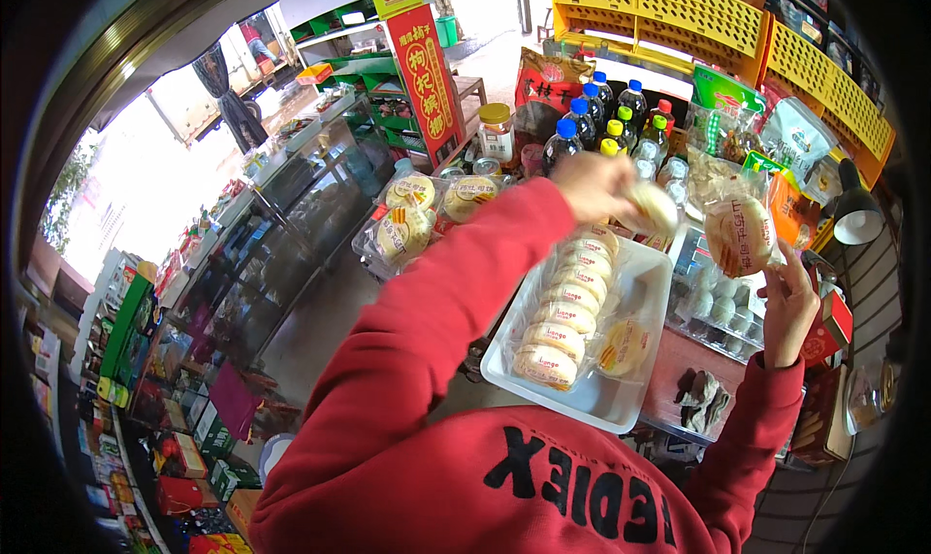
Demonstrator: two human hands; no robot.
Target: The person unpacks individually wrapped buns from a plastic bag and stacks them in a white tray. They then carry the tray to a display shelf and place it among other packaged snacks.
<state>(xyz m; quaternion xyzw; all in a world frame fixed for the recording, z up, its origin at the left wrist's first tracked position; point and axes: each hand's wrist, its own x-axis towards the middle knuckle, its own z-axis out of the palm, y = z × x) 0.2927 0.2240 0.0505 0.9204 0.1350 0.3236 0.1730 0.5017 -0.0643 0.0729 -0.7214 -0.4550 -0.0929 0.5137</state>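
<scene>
My left hand (593, 188) is blurred and grips a pale, round wrapped cake (651, 208), above the far end of a white plastic tray (658, 277). Out to the right, my right hand (789, 303) pinches the edge of another round cake in clear printed film (738, 235), held over an egg tray. Inside the white tray, a row of wrapped cakes (569, 314) leans one against another along the left side. One more wrapped cake (622, 346) lies flat to the right of that row.
Bottles with coloured caps (565, 143) and a honey-coloured jar (496, 128) stand beyond the tray. Packaged cakes (402, 232) sit in a container at left. Eggs (721, 308) and gloves (703, 401) lie at right, near a black lamp (858, 208). Glass display cases (291, 190) line the left.
</scene>
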